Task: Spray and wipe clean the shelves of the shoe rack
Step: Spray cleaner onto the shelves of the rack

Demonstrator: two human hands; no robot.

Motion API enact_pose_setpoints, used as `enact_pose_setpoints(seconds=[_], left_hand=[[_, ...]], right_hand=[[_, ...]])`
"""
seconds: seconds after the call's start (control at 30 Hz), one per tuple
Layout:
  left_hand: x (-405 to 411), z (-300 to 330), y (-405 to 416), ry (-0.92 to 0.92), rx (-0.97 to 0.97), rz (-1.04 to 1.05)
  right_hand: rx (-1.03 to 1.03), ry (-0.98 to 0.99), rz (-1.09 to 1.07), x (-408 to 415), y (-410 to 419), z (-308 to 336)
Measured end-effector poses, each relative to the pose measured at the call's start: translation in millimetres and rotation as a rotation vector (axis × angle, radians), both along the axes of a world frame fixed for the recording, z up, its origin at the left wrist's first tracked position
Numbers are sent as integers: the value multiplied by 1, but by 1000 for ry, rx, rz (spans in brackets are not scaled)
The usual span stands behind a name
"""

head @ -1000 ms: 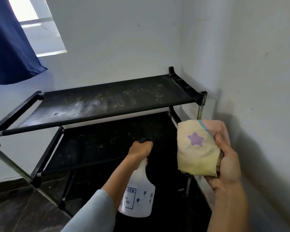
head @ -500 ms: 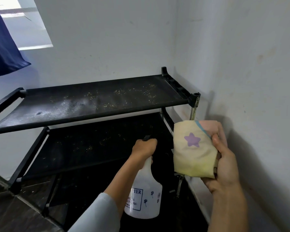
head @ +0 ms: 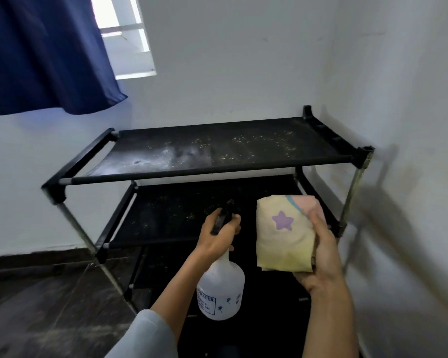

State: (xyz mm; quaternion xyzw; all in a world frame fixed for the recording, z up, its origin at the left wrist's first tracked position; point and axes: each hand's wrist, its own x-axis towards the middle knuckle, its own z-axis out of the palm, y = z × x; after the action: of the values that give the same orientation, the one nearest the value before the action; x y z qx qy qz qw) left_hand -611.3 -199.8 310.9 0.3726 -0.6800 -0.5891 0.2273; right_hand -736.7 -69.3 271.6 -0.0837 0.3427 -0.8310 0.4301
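White plastered walls meeting in a corner, with a dark blue curtain hanging at upper left over part of a bright window. Dark stone-patterned floor at lower left.

Black shoe rack with fabric shelves and metal posts, set into the corner, its right end close to the right-hand wall. Top shelf: black fabric carrying a whitish smear left of centre and yellowish specks toward the right. Middle shelf: black fabric, likewise speckled (less densely). A lower tier is too dark to read.

Translucent white plastic spray bottle with blue printed label and black trigger head, upright, in front of the middle shelf, its nozzle directed toward that shelf. Left hand, in a pale grey sleeve, wrapped around the bottle's neck and trigger head, fingers curled.

Folded pale yellow cloth with a purple star and a pink-and-blue corner, held up just right of the bottle, in front of the rack's right end and touching neither shelf. Right hand gripping the cloth from its right edge, thumb on the front face, fingers behind.
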Motion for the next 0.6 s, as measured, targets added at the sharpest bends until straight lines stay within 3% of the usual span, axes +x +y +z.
enact_pose_setpoints(seconds=[0.17,0.3,0.6], left_hand=[[58,-20,-20,74,-57,99],[108,-42,-37,96,-313,83],[190,-108,-69,88,-192,187]], right_hand=[[33,36,61,34,-39,-19],[135,-34,217,57,-37,-42],[282,-20,198,75,-11,-93]])
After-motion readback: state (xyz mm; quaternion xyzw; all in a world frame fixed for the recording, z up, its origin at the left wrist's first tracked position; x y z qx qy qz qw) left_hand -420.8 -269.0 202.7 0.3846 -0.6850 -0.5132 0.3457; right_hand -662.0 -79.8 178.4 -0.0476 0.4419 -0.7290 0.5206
